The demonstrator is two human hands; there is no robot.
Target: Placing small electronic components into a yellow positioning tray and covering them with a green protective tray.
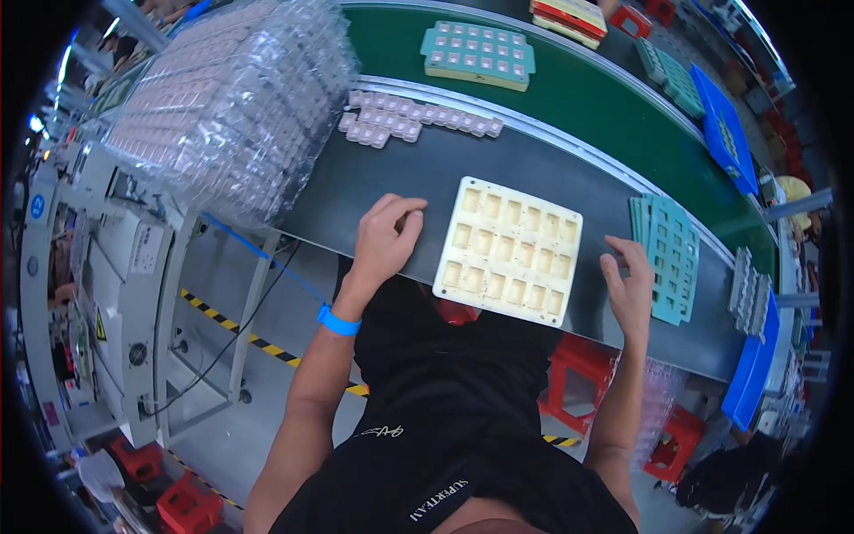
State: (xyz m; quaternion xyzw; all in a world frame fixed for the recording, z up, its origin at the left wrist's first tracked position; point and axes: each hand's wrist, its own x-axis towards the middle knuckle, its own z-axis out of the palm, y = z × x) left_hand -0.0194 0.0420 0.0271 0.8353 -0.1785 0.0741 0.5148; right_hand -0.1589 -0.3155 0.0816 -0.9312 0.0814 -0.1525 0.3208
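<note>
A cream tray (511,252) with rows of rectangular pockets lies on the dark worktable in front of me, slightly turned. Its pockets hold no parts, only small specks. My left hand (389,236), with a blue band on the wrist, hovers just left of the tray, fingers loosely bent and nothing in them. To the right of the tray is my right hand (630,283), thumb and forefinger apart, holding nothing visible; its other fingers are partly hidden. Close beyond it rest overlapping teal perforated plates (673,258). Small pale pink parts (418,118) sit in rough rows at the table's far left.
Plastic-wrapped stacks of pinkish trays (240,98) rise at the left. On the green conveyor belt (578,93) beyond the table stands a teal-topped tray (479,55) filled with pink parts. A grey ridged rack (750,294) and a blue bin (752,369) are at the right edge.
</note>
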